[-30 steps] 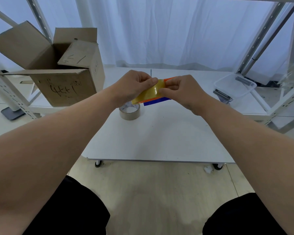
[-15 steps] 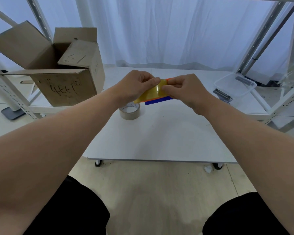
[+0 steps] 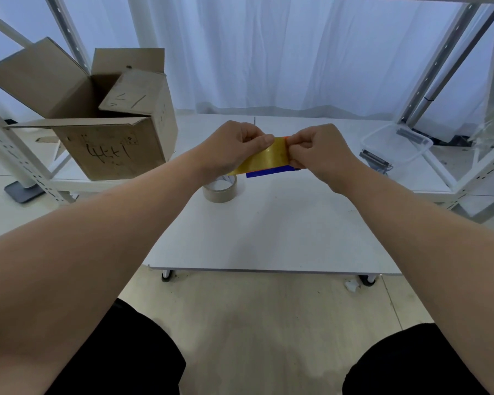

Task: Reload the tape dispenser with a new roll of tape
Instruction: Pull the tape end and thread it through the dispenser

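Note:
Above the far middle of the white table (image 3: 268,238), my left hand (image 3: 234,146) and my right hand (image 3: 320,152) hold a stretch of shiny yellow tape (image 3: 265,159) taut between them. My left thumb presses on its upper edge and my right fingers pinch its right end. The tape dispenser (image 3: 268,173) shows only as a blue edge under the strip and an orange bit by my right thumb; the rest is hidden behind the tape and my hands. A brown tape roll (image 3: 220,191) lies flat on the table just below my left hand.
An open cardboard box (image 3: 106,143) with handwriting stands on the low shelf at the left. A clear plastic tub (image 3: 397,143) and a metal part (image 3: 374,162) sit at the right. White rack posts flank both sides. My knees are below the table's near edge.
Both hands have shifted slightly to the right, and the yellow strip between them looks a little longer. The brown roll has not moved.

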